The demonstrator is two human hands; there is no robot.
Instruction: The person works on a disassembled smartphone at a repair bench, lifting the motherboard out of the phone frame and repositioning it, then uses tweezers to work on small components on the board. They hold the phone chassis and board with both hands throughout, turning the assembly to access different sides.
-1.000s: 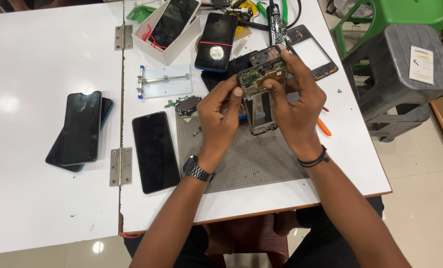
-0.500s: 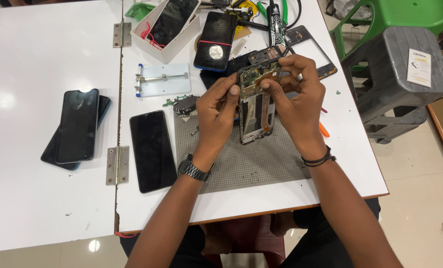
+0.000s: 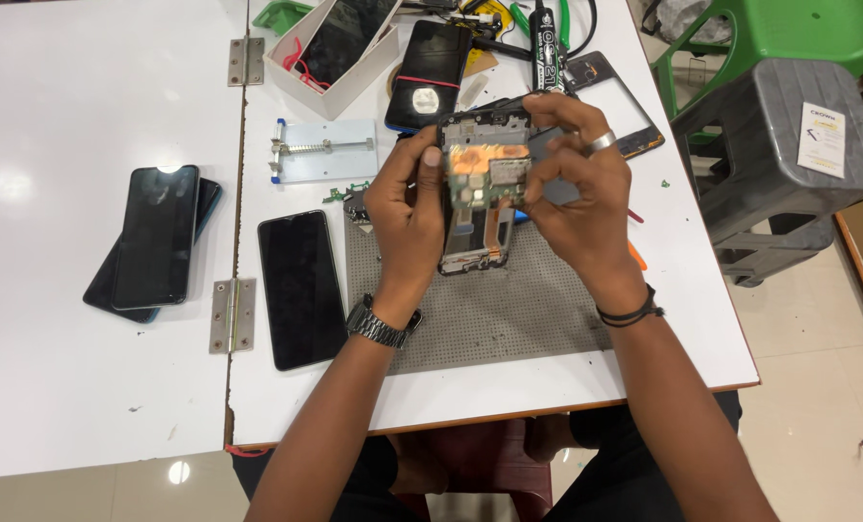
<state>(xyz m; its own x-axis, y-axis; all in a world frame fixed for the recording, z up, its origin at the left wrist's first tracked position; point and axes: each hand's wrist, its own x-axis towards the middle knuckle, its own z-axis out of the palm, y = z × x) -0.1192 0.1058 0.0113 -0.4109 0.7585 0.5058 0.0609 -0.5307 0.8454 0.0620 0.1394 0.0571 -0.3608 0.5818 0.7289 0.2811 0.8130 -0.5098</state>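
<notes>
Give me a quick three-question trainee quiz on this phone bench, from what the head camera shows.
1. True or false: both hands hold the opened phone frame above the grey perforated mat.
2. Which lies directly left of the mat on the white table? A) a black phone screen, B) a green stool, C) a white box.
3. Fill in: the metal watch is on the ___ wrist.

Key:
1. True. The left hand and right hand grip it from either side.
2. A, the black phone screen.
3. Left: see the watch.
</notes>
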